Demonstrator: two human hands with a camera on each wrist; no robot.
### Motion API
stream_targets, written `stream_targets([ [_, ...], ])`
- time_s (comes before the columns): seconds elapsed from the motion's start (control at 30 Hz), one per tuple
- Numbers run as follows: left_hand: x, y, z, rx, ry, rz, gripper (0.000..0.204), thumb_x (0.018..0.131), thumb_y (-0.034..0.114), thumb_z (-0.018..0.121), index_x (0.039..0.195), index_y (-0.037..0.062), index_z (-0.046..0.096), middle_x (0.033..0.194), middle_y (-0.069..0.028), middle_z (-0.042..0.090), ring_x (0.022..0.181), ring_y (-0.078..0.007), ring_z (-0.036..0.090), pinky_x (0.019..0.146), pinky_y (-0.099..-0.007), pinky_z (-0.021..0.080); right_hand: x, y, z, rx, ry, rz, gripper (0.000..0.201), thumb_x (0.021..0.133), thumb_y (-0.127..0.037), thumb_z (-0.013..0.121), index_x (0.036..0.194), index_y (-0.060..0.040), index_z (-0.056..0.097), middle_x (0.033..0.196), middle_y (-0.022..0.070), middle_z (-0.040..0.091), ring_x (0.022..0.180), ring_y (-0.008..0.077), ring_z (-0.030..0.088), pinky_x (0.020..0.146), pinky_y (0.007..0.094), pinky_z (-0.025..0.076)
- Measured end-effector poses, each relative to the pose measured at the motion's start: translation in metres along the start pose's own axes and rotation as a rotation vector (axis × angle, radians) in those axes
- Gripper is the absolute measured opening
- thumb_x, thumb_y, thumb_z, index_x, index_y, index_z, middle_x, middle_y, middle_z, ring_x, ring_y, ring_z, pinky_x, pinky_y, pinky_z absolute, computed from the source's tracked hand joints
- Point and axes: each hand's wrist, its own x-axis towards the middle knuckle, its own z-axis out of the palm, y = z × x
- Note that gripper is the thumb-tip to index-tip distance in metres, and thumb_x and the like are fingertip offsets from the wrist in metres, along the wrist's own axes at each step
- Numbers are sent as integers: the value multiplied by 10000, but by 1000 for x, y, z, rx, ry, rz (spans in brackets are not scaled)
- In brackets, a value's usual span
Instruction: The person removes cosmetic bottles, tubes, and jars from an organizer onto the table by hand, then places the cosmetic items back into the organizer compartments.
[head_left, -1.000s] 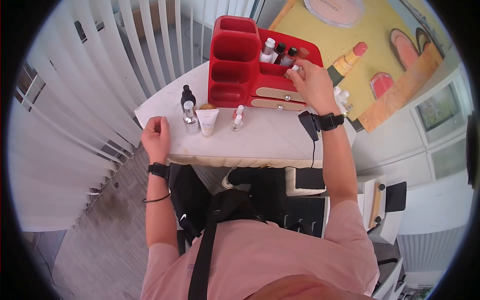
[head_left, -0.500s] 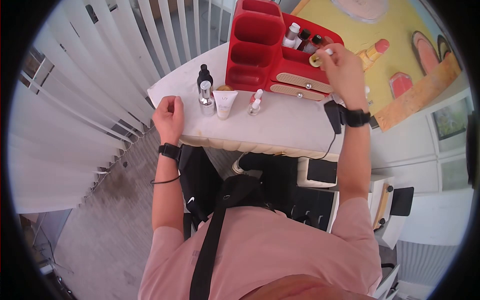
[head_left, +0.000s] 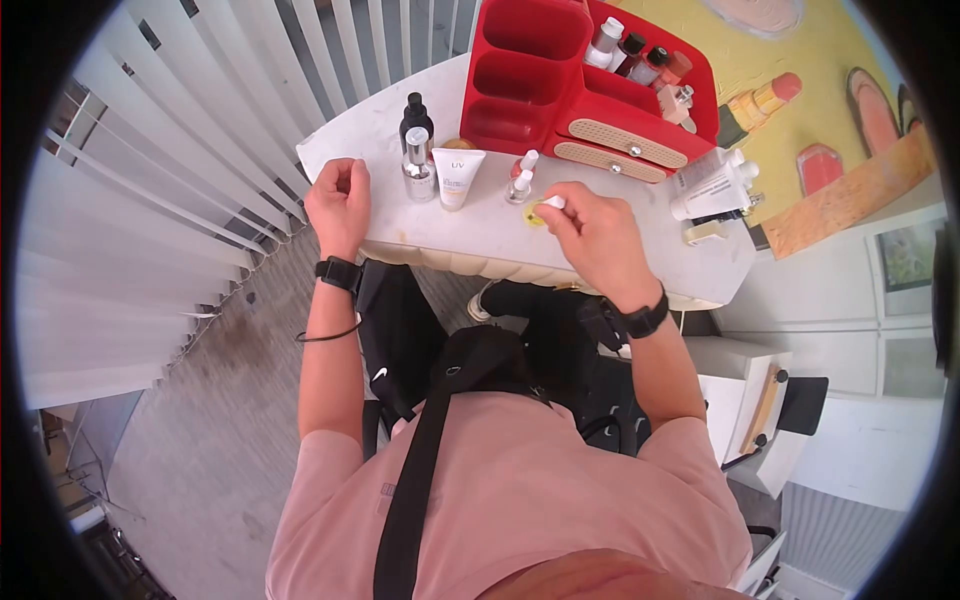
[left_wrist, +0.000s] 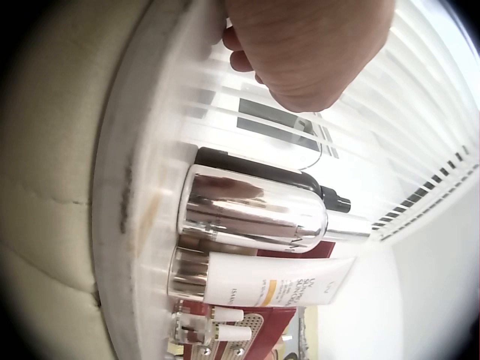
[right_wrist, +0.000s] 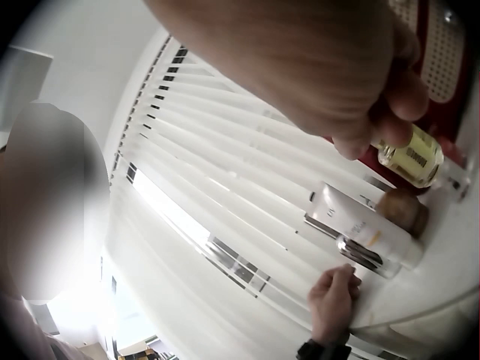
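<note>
My right hand pinches the white cap of a small nail polish bottle with yellow contents, low over the tabletop. Just left of it stand two more white-capped bottles, a clear one and a red one. A white UV cream tube stands on its cap further left. Beside it are a silver bottle and a black bottle. My left hand rests at the table's left edge with fingers loosely curled and nothing in them.
A red organizer with two woven-front drawers fills the back of the table. Several bottles stand in its right compartment. White tubes lie at the right, close to a painted board. Vertical blinds hang on the left.
My right hand has lifted the yellow bottle out of the organizer's right compartment and brought it down left, beside the two small bottles. The view has shifted; my left hand stays at the table edge.
</note>
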Motion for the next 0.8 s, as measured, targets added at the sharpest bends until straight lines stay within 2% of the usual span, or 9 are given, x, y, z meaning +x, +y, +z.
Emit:
stream_targets([
  [0.03, 0, -1, 0, -21, 2, 5, 204, 982, 201, 725, 950, 0, 735, 747, -28, 717, 676, -78, 636, 679, -271, 529, -1, 2, 7, -3, 2, -10, 190, 950, -189, 767, 1056, -49, 694, 756, 147, 709, 684, 367, 698, 615, 440, 537],
  [0.27, -1, -1, 1, -42, 16, 15, 201, 982, 191, 727, 943, -7, 733, 745, -22, 714, 673, -75, 631, 674, -267, 526, -1, 16, 33, -42, -52, 55, 192, 952, -209, 758, 1039, -50, 695, 773, 151, 726, 721, 376, 715, 650, 470, 551],
  [0.33, 0, -2, 1, -44, 15, 13, 200, 982, 190, 727, 944, -6, 734, 745, -23, 714, 671, -76, 631, 673, -267, 526, -1, 19, 37, -39, -7, 32, 176, 942, -151, 782, 1054, -37, 711, 732, 152, 695, 638, 314, 690, 591, 392, 510],
  [0.57, 0, -2, 2, -26, 20, 11, 204, 982, 196, 728, 943, -4, 731, 737, -20, 708, 666, -74, 625, 668, -268, 523, -1, 20, 43, 48, 8, 87, 225, 919, -165, 811, 1058, -22, 706, 726, 136, 703, 634, 287, 701, 600, 372, 526],
  [0.63, 0, -3, 2, -32, 19, 11, 205, 982, 198, 729, 946, -4, 732, 738, -19, 708, 667, -74, 626, 671, -268, 524, -4, 18, 42, 27, -13, 180, 297, 892, -185, 840, 1088, -11, 702, 736, 126, 721, 641, 260, 712, 609, 362, 541],
  [0.67, -1, -3, 1, -40, 17, 10, 206, 982, 199, 729, 948, -4, 733, 738, -18, 708, 669, -75, 627, 674, -268, 525, -5, 17, 41, 28, -14, 178, 297, 892, -185, 840, 1088, -11, 702, 736, 126, 721, 641, 260, 712, 609, 362, 541],
  [0.73, 0, -4, 1, -41, 13, 4, 206, 983, 200, 728, 952, -3, 734, 742, -19, 710, 673, -76, 631, 679, -268, 528, -9, 15, 36, 12, -101, 323, 386, 885, -238, 833, 1164, -17, 681, 811, 135, 763, 799, 344, 747, 717, 443, 567],
  [0.8, -1, -4, 1, -44, 5, 0, 206, 983, 201, 727, 956, -3, 736, 746, -19, 712, 678, -77, 634, 684, -269, 531, -13, 22, 39, 26, -97, 315, 395, 882, -234, 832, 1178, -21, 680, 829, 134, 769, 810, 345, 750, 729, 442, 569],
])
